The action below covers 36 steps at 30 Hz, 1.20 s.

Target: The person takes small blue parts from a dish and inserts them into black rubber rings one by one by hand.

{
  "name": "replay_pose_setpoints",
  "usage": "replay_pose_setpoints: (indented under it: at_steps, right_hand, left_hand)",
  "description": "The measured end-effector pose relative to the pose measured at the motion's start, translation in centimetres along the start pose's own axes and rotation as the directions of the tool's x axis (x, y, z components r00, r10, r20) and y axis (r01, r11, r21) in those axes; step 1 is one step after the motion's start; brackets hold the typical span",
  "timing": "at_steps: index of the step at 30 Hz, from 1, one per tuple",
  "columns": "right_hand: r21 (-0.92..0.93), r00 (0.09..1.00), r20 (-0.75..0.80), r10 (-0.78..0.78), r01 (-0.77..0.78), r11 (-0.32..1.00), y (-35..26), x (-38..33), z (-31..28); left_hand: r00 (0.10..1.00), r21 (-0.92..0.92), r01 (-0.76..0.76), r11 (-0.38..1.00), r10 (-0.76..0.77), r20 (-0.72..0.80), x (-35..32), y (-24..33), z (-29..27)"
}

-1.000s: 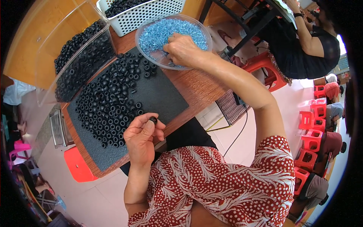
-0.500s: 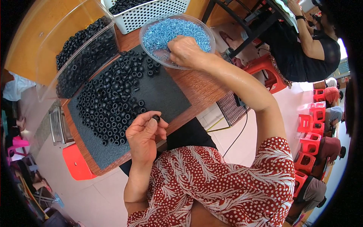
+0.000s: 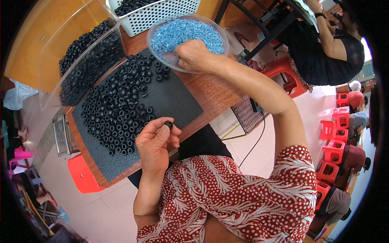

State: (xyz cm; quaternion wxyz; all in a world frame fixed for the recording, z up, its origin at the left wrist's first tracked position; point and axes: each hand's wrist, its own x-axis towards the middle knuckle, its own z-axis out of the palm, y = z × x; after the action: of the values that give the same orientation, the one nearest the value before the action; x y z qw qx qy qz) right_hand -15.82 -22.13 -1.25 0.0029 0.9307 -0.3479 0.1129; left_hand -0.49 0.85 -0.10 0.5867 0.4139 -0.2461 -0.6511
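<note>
Ring [image 3: 168, 124], black, part-covered: pinched in left hand [image 3: 155, 141] | right hand [image 3: 194, 56] at blue bits [image 3: 189, 30]: fingertips hidden, grip can't tell

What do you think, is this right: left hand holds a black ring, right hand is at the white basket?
Wrong container: the head view shows the right hand at the round tub of blue pieces. The left hand does hold a black ring.
</note>
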Motion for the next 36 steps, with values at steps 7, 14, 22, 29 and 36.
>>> replay_pose_setpoints:
  at_steps: [7,14,22,29,36]
  right_hand:
    - [0.308,0.986,-0.083,0.147,-0.116,0.944,-1.3,-2.0,-4.3]
    - [0.891,0.987,0.113,0.117,-0.152,0.428,-6.9,-5.0,-6.6]
    - [0.943,0.969,0.239,-0.059,-0.217,0.251,-10.0,-6.4,-6.7]
    - [0.946,0.967,0.252,-0.045,-0.237,0.222,-10.6,-6.7,-6.0]
    - [0.908,0.943,0.333,0.01,-0.324,0.265,-10.9,-6.6,-5.6]
  left_hand:
    - [1.0,0.01,-0.03,1.0,0.03,-0.001,-0.1,0.0,-0.4]
    - [0.997,-0.021,-0.07,0.997,0.07,-0.01,0.7,0.8,0.0]
    - [0.989,0.043,-0.144,0.989,0.145,-0.02,0.4,0.7,0.2]
    - [0.979,0.145,-0.197,0.97,0.203,-0.03,-0.2,0.3,0.2]
    - [0.98,0.133,-0.186,0.973,0.193,-0.043,-0.4,-0.1,0.2]
